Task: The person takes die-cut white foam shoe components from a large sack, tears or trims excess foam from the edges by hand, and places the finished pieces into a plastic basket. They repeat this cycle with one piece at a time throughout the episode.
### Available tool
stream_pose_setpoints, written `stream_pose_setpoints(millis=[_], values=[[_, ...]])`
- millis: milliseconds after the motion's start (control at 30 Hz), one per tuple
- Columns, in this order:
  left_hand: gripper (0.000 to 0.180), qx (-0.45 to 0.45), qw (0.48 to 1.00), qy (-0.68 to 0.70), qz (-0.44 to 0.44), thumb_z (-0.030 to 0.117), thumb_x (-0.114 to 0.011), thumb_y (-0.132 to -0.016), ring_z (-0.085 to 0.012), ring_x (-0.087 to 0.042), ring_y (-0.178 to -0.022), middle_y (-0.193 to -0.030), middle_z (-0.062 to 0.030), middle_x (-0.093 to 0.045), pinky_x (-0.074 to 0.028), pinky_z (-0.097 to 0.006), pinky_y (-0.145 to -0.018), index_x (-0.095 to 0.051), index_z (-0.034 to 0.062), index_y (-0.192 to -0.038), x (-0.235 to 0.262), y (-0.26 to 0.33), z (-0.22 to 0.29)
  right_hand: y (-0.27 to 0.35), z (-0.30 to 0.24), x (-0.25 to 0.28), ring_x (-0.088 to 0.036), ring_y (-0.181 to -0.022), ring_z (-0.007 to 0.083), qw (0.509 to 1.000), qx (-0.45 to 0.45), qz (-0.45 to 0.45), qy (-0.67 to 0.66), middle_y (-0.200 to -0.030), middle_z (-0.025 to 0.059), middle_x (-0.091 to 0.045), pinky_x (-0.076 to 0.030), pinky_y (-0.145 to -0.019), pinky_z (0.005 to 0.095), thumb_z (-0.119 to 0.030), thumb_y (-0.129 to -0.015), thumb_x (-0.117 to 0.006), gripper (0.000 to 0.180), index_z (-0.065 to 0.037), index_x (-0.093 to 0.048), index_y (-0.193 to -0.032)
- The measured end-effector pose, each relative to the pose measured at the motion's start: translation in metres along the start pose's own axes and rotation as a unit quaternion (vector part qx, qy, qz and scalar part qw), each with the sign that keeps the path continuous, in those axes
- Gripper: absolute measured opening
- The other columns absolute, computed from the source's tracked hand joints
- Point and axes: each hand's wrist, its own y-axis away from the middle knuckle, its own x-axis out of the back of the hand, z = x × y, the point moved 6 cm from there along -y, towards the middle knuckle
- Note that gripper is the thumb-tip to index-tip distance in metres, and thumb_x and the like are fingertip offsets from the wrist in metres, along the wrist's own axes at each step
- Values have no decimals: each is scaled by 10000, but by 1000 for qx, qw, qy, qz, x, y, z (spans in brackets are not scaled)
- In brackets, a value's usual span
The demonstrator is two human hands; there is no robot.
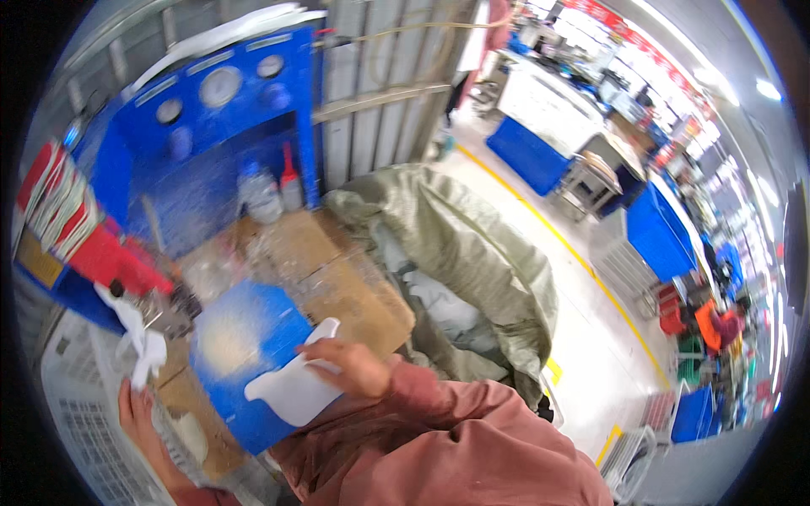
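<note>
My right hand (pixel 353 366) grips a flat white moulded piece (pixel 293 390) with a curved edge, held over a blue board (pixel 245 337) dusted with white powder on the workbench. My left hand (pixel 137 415) is at the lower left, fingers closed on the rim of a white plastic crate (pixel 80 422), just below a crumpled white cloth (pixel 143 341). The pink sleeve of my right arm fills the lower middle.
A blue machine panel (pixel 215 110) with round gauges stands behind the cardboard-covered bench (pixel 337 278). A clear bottle (pixel 257 192) and a red-capped bottle sit at its foot. A large grey-green sack (pixel 472 253) lies to the right. Red-and-white stacked items (pixel 59 202) are at left. Yellow floor line and blue bins lie beyond.
</note>
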Motion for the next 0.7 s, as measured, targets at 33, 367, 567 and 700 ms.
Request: stream_pose_setpoints(millis=[33,367,567,700], values=[[476,-5,1000,-21,-1,235,-582,-1083,-249,-648,-1186,-1374,-164,-607,-545,-357,-999,-525,-39,-1468,-4,22,13,-10,-22,-6,-629,-1205,380,998,54,4,42,-1327,182,-642,-534,-1001,469,-137,-928,-729,517,-75,-587,-1421],[463,-56,957,-160,-237,148,-722,-973,-401,-653,-1144,-1380,-219,-642,-528,-471,-1000,-619,17,-1405,-96,168,61,-25,-116,-25,-474,-1390,407,941,300,-4,160,-1402,221,-532,-290,-1232,615,-263,-868,-704,678,-44,-514,-1481],[300,144,960,79,-228,121,-639,-1040,-205,-740,-889,-1079,-149,-744,-600,-316,-769,-662,-58,-1279,-141,180,24,16,-83,0,-639,-1099,318,949,213,-147,181,-1269,168,-639,-536,-936,467,-304,-876,-750,628,-53,-588,-1429],[264,124,966,-52,-221,131,-691,-1010,-141,-730,-833,-1012,-96,-774,-576,-269,-759,-727,-13,-1228,-151,200,8,21,-78,1,-634,-948,296,931,184,-201,243,-1162,128,-633,-536,-816,420,-250,-863,-749,588,-45,-601,-1394]])
